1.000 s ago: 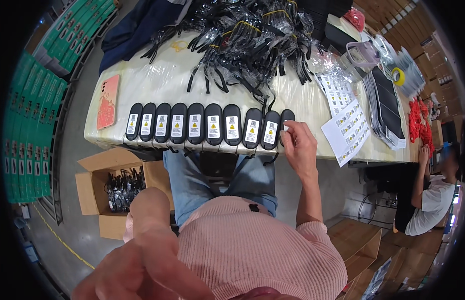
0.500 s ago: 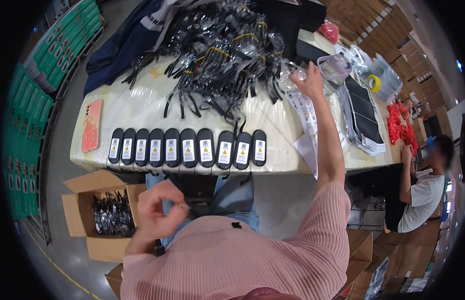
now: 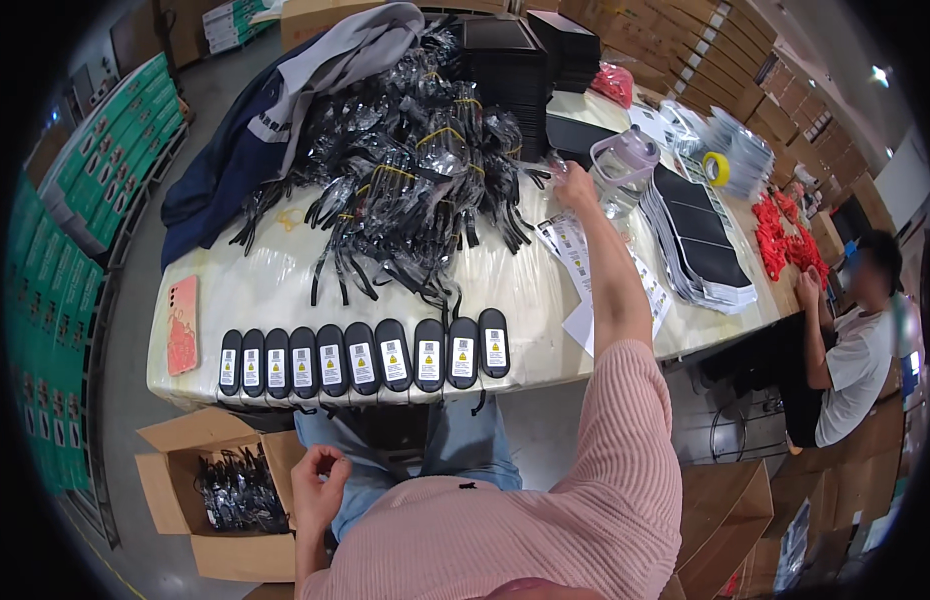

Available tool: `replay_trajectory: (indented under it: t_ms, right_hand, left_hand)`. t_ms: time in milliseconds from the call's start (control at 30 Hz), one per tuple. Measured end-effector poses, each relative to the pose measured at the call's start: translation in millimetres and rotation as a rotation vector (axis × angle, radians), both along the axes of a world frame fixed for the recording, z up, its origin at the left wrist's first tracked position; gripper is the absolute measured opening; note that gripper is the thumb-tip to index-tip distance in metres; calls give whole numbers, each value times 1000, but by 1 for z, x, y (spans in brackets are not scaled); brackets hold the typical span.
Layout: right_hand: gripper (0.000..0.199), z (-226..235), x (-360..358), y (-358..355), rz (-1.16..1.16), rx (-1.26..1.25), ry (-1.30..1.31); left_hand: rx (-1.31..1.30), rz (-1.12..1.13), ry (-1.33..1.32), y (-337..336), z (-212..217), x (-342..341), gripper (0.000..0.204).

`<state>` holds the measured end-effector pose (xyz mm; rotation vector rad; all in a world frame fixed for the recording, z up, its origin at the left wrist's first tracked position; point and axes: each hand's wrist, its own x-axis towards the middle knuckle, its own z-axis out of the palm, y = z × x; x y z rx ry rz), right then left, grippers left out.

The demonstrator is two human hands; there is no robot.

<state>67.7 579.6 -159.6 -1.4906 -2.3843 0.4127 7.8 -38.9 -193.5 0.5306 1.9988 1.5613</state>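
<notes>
While my R hand (image 3: 573,188) is out at upper centre-right of the frame, btwn the heap of bagged black items (image 3: 410,190) and a clear lidded bottle (image 3: 625,172), its fingertips are blurred, so can't tell if they're pinching anything. My L hand (image 3: 319,488), lower left, is loosely curled nr the open carton (image 3: 243,558); can't tell if thumb & fingertips meet. 10 black oblong units (image 3: 429,356) w/ white labels sit in a row along the counter's (image 3: 525,290) front edge, left of centre. Printed sheets (image 3: 565,243) lie just below my R hand.
</notes>
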Motion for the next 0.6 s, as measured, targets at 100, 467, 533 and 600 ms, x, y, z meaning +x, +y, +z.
replay_trajectory:
  t_ms: [100, 467, 533, 600]
  right_hand:
    - [64, 17, 4, -1, 9, 103, 134]
    - [54, 145, -21, -120, 354, -59, 850]
    - [52, 160, -37, -171, 531, -242, 939]
    - [49, 163, -55, -223, 701, -467, 1021]
  left_hand:
    - [-38, -46, 68, 5, -2, 0, 9]
    - [-14, -116, 95, 12, 0, -6, 10]
    - [42, -163, 165, 19, 1, -11, 11]
    - [111, -188, 186, 36, 14, -17, 12]
